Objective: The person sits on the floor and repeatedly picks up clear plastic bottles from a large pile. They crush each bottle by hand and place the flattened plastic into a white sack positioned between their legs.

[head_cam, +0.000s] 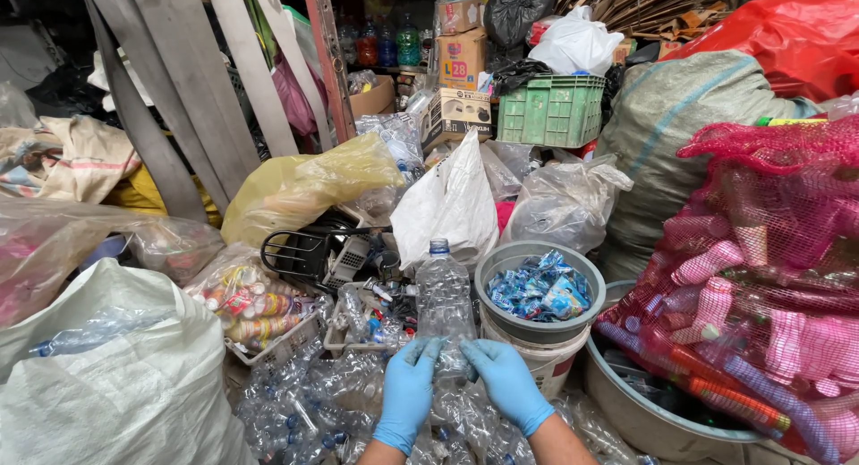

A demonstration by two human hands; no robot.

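I hold the bottle point(445, 308) upright, left hand point(407, 395) and right hand point(506, 384) pinching its base; light, thin, crushable, best gripped low

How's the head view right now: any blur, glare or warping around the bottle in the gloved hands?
Head view: evenly lit and sharp on the clear bottle held by the left hand and right hand; faint sheen on its plastic, no harsh glare; wide-angle bending tilts the planks near the edge.

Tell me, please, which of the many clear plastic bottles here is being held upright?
The clear plastic bottle with the blue cap, gripped by both blue-gloved hands, left and right; the other bottles lie crushed in heaps.
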